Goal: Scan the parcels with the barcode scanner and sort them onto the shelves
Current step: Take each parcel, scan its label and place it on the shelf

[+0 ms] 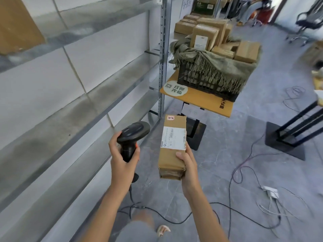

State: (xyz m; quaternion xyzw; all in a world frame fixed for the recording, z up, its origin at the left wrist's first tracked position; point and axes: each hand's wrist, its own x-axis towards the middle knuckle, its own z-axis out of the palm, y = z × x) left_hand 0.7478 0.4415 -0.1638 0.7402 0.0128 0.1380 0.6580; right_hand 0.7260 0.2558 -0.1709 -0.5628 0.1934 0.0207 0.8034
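My left hand [122, 159] grips the handle of a black barcode scanner [132, 133], whose head points up and to the right. My right hand [189, 165] holds a long brown cardboard parcel [172, 145] by its near end, white shipping label facing up. The scanner head sits just left of the parcel, apart from it. Metal shelves [73, 105] run along the left wall. Further parcels [227, 46] fill a black crate [206, 81] lined with a green sack.
The crate stands on an orange table [201, 100] ahead. A brown box [17, 23] rests on an upper shelf at far left. Cables [232, 180] and a power strip [270, 190] lie across the grey floor. Black stand bases [286, 144] sit at right.
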